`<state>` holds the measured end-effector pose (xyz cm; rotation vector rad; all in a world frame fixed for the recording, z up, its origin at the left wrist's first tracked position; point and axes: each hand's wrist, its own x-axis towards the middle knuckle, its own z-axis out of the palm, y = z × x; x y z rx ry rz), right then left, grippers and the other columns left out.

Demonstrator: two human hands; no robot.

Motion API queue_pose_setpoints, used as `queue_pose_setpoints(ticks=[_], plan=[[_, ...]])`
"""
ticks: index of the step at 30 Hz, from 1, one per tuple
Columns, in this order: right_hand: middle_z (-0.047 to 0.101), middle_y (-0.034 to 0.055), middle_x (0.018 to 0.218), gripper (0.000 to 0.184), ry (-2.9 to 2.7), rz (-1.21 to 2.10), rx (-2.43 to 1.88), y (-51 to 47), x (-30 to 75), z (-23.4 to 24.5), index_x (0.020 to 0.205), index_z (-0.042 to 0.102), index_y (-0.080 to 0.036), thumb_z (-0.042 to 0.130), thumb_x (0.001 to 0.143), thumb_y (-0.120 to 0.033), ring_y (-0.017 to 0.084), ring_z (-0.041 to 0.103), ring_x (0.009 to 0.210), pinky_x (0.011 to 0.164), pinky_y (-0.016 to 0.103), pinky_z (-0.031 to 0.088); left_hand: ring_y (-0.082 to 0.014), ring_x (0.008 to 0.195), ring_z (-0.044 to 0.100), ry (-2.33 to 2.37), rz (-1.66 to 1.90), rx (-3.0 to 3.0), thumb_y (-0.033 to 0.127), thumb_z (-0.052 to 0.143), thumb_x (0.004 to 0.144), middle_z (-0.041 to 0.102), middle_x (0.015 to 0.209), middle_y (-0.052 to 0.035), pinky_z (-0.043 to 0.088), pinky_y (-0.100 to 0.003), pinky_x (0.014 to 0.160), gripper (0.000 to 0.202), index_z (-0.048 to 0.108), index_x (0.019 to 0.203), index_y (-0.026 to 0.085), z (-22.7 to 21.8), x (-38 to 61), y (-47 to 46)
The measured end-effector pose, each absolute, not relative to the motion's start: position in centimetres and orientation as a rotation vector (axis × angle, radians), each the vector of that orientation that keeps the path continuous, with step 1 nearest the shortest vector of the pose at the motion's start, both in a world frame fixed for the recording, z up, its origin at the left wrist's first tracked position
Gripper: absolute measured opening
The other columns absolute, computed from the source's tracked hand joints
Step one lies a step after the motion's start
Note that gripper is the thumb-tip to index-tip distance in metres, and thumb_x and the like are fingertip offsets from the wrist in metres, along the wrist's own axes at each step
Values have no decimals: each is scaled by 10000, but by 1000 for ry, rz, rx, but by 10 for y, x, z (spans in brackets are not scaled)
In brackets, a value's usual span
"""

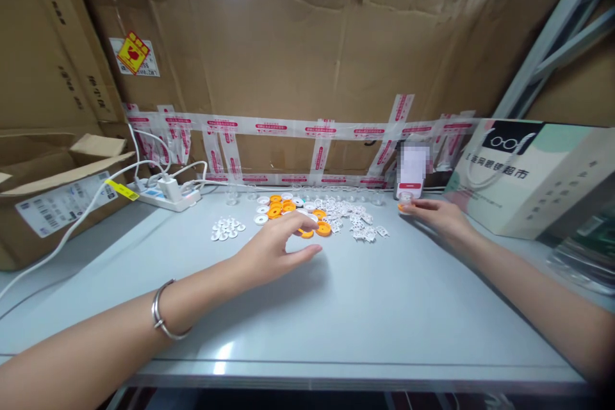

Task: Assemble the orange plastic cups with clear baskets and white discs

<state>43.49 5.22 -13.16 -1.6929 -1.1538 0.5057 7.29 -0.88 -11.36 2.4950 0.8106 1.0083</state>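
Observation:
My left hand (281,246), wearing a silver bracelet (161,311) at the wrist, hovers over the grey table with thumb and fingers apart and nothing between them. Just beyond its fingertips lie round orange pieces (323,229) and white round pieces (261,220), partly hidden by the hand. On the right, the fingers of my right hand (444,218) close on a small orange piece with a clear top (404,203), in front of a propped-up phone (412,170). Between the hands is a heap of small white flat plastic pieces (364,229).
Small white stemmed pieces (227,229) lie left of the orange ones. Clear plastic cups (375,197) line the back. A power strip (168,195) with cables and an open carton (62,192) stand left. A paper bag (519,179) and a clear container (589,253) are right.

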Motion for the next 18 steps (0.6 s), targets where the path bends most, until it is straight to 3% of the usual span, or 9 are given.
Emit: queue_pose_setpoints(ticks=[3,10,18], plan=[[697,108,875,390,-1200,316,-1852,57,446,-139,812,697,-156,756,521,-410,311,617,898,812,409,440,-164,954,557,763,997,2510,270,532,830,614,1044,-55,469,-323,829,218,547,1035,197,-113,72,-11],[691,120,941,471,-1238,281,-1914,62,452,-147,887,686,-139,718,545,-462,306,615,911,764,357,436,-155,947,557,723,956,2507,251,509,840,621,1036,-45,470,-306,807,194,550,1023,198,-111,73,-14],[681,120,897,455,-1139,223,-1725,62,449,-148,852,657,-132,735,526,-440,293,619,860,781,387,446,-168,920,566,781,949,2513,251,517,829,622,1021,-56,470,-329,792,198,555,1017,202,-117,71,-6]])
